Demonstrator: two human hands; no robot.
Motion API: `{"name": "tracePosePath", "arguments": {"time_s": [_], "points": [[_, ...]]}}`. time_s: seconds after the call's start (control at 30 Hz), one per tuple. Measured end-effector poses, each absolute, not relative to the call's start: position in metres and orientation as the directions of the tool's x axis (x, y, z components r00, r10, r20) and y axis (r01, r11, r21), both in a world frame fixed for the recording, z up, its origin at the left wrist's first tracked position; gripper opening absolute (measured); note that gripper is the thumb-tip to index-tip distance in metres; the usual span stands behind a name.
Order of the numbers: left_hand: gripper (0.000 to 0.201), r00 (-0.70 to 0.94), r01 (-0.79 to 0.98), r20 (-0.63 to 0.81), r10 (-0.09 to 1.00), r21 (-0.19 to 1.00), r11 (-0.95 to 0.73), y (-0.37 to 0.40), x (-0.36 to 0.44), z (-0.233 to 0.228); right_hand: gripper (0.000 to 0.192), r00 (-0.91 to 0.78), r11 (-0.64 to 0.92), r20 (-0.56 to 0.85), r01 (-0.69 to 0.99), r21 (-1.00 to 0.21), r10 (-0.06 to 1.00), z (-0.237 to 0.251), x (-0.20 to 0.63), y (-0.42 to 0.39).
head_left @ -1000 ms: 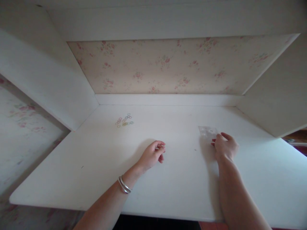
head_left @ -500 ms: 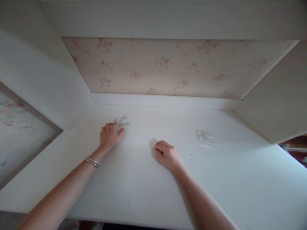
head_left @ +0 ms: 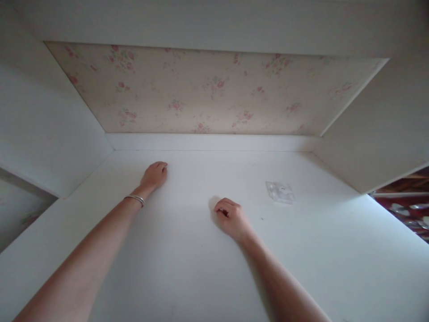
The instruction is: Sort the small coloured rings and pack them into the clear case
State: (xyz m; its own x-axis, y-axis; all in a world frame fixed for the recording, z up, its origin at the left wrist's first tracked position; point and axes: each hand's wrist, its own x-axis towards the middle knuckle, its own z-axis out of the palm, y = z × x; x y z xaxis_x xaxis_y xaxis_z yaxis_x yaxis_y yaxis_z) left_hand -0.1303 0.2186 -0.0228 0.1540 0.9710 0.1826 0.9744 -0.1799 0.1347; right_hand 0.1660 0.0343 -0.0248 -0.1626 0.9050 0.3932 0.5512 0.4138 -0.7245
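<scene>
My left hand point(head_left: 154, 174) reaches to the far left of the white desk top point(head_left: 187, 259) and lies palm down with its fingers curled. It rests where a small pile of coloured rings lay, and the rings are hidden under it. A thin silver bangle point(head_left: 134, 199) sits on that wrist. My right hand point(head_left: 231, 217) rests on the middle of the desk in a loose fist, and nothing shows in it. A small clear plastic bag point(head_left: 279, 192) lies flat to its right, apart from both hands.
The desk sits in a white alcove with side panels point(head_left: 372, 129) left and right and floral wallpaper point(head_left: 208, 89) behind. A low white ledge point(head_left: 211, 142) runs along the back. Dark red clutter point(head_left: 405, 210) shows past the right edge.
My left hand went from the desk's middle to the ring pile and now covers it. My right hand left the plastic bag and came to rest at the centre.
</scene>
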Motion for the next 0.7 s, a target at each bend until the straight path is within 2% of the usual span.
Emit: {"name": "tracePosePath", "arguments": {"time_s": [0.17, 0.33, 0.4, 0.53, 0.7], "points": [[0.037, 0.1, 0.956, 0.276, 0.956, 0.24, -0.17, 0.217, -0.139, -0.022, 0.024, -0.144, 0.398, 0.387, 0.556, -0.73, 0.911, -0.025, 0.167, 0.036], [0.036, 0.105, 0.944, 0.199, 0.974, 0.288, -0.16, 0.215, -0.164, -0.009, 0.023, -0.134, 0.373, 0.366, 0.575, -0.728, 0.921, -0.025, 0.167, 0.035], [0.04, 0.164, 0.948, 0.153, 0.974, 0.248, -0.199, 0.214, -0.176, -0.004, 0.022, -0.13, 0.369, 0.365, 0.583, -0.724, 0.922, -0.026, 0.167, 0.035], [0.054, 0.29, 0.95, 0.1, 0.952, 0.093, -0.299, 0.203, -0.194, 0.003, 0.021, -0.117, 0.362, 0.368, 0.595, -0.717, 0.922, -0.026, 0.167, 0.036], [0.076, 0.141, 0.99, 0.049, 0.989, 0.007, -0.142, 0.183, -0.185, 0.006, 0.021, -0.103, 0.344, 0.359, 0.612, -0.713, 0.928, -0.026, 0.165, 0.036]]}}
